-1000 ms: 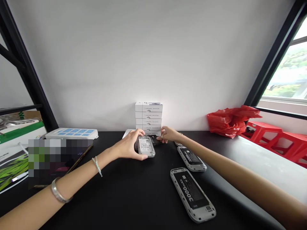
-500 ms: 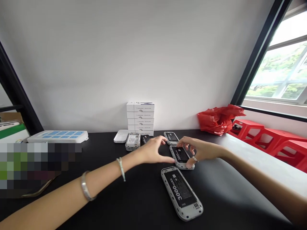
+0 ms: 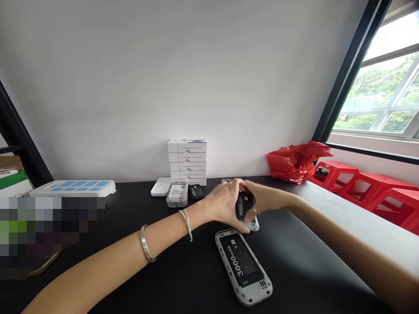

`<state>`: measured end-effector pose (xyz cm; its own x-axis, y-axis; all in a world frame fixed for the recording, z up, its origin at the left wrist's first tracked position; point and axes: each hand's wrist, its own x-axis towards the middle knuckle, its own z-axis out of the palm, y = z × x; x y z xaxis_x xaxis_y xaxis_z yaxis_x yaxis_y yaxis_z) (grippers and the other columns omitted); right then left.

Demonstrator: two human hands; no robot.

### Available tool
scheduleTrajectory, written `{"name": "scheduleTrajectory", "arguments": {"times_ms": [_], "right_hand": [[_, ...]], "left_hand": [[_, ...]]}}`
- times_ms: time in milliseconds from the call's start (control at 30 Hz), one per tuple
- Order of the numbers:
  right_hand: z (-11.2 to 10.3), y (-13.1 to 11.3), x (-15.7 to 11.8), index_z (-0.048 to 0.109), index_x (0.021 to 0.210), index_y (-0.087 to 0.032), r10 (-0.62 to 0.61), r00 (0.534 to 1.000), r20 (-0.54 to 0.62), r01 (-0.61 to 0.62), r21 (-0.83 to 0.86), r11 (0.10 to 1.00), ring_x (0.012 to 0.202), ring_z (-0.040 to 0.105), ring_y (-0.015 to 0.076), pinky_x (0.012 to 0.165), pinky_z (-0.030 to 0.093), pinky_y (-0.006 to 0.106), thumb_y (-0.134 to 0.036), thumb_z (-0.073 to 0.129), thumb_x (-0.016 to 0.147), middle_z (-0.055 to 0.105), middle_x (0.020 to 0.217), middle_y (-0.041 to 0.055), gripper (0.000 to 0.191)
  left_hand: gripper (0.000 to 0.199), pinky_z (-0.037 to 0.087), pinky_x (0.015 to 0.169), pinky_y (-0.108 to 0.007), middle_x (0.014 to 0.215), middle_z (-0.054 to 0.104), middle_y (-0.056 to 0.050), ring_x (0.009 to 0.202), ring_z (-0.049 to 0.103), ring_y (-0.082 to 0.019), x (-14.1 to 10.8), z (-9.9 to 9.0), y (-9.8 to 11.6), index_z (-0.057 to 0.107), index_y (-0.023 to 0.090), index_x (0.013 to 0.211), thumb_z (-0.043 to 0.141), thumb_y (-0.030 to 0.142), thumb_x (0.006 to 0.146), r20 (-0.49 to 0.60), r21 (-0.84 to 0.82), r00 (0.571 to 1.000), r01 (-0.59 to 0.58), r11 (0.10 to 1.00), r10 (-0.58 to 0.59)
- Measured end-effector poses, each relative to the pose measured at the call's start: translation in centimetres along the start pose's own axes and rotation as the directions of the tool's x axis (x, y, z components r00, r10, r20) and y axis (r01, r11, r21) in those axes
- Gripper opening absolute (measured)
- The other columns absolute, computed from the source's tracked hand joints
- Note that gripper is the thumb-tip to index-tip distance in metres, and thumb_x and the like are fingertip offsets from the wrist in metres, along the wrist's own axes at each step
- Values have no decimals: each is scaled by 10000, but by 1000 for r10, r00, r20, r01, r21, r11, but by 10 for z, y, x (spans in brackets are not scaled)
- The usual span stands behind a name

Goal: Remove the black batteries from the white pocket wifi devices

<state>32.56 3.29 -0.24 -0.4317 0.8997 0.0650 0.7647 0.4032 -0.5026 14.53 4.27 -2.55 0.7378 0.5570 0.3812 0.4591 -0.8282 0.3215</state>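
A person's left hand [image 3: 222, 206] and right hand [image 3: 266, 198] hold a black 3000mAh battery [image 3: 244, 206] in a pinched grip at its edges, apparently keeping its label clear, just above a grey phone body [image 3: 252, 226] on the black surface [image 3: 294, 261]. Another phone body [image 3: 244, 267] lies nearer, its battery seated; a third phone [image 3: 176, 194] and loose battery [image 3: 196, 191] sit farther left.

Left hand [image 3: 221, 206], right hand [image 3: 267, 198], gripping black 3000mAh battery [image 3: 242, 206], gray handset [image 3: 244, 267] nearby
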Motion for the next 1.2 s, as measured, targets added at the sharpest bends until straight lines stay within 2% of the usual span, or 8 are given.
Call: {"name": "scheduleTrajectory", "arguments": {"times_ms": [200, 333, 533, 733, 833, 900, 1067, 1200], "right_hand": [[-14, -32, 8, 418, 917, -242, -112, 981, -156, 173, 470, 865, 711, 603, 163, 628, 486, 283, -308, 692, 728, 617, 802, -11, 340], [-12, -31, 53, 457, 937, -227, 112, 977, -179, 33, 652, 758, 737, 642, 138, 715, 549, 272, -253, 736, 706, 637, 793, -7, 362], [41, -22, 116, 583, 821, -167, 122, 991, 47, -129, 527, 840, 707, 679, 178, 669, 592, 278, -262, 818, 598, 691, 726, 34, 338], [51, -19, 115, 597, 846, -176, 73, 994, -84, -52, 231, 972, 809, 638, 227, 730, 516, 333, -470, 746, 657, 676, 825, 70, 380], [22, -1, 96, 607, 877, -201, 39, 993, -109, -31, 73, 997, 1029, 557, 285, 855, 448, 371, -521, 749, 610, 631, 1046, 92, 441], [3, 14, 84, 632, 855, -201, 60, 996, -64, -61, -11, 998, 1114, 497, 337, 896, 416, 403, -531, 795, 510, 609, 1094, 102, 505], [-15, 41, 66, 627, 1014, -186, 179, 983, 39, -173, -113, 978, 1006, 565, 348, 843, 446, 440, -581, 795, 458, 611, 1067, 125, 703], [-14, 43, 65, 589, 1098, -195, 183, 980, 72, -175, -101, 979, 984, 575, 307, 832, 457, 409, -507, 819, 468, 576, 1106, 113, 740]], "left_hand": [[1001, 470, 848, -452, 1152, 503, -136, 1074, 524, -334, -20, -48, -30, 239, 217, 1211, 783, 590, 458, -83, 1, 992, 95, 995, -95], [937, 429, 918, -492, 1243, 463, -163, 1164, 479, -338, -58, -83, -65, 218, 252, 1176, 772, 600, 505, -16, -13, 960, 281, 960, -281], [931, 398, 968, -501, 1275, 478, -148, 1200, 476, -315, -102, -97, -94, 158, 270, 1229, 747, 571, 574, 63, 1, 894, 445, 896, -444], [898, 420, 928, -496, 1323, 469, -117, 1148, 512, -312, -106, -102, -80, 123, 327, 1342, 700, 500, 676, -23, 79, 918, 396, 915, -395], [653, 446, 898, -448, 1263, 507, -92, 1141, 516, -285, -92, -91, -63, 272, 312, 1276, 637, 435, 749, -116, 78, 942, 323, 943, -313], [589, 459, 877, -439, 1241, 522, -85, 1114, 537, -285, -71, -75, -53, 334, 306, 1239, 639, 416, 747, -53, 59, 967, 254, 965, -251], [1189, 399, 949, -508, 1355, 398, -225, 1238, 436, -382, 11, -23, -56, 101, 211, 1384, 823, 482, 479, 179, -106, 959, 241, 965, -220], [1360, 403, 947, -513, 1344, 432, -223, 1244, 439, -389, 60, -1, -77, 13, 219, 1388, 839, 536, 356, 277, -140, 929, 292, 946, -245]]}}
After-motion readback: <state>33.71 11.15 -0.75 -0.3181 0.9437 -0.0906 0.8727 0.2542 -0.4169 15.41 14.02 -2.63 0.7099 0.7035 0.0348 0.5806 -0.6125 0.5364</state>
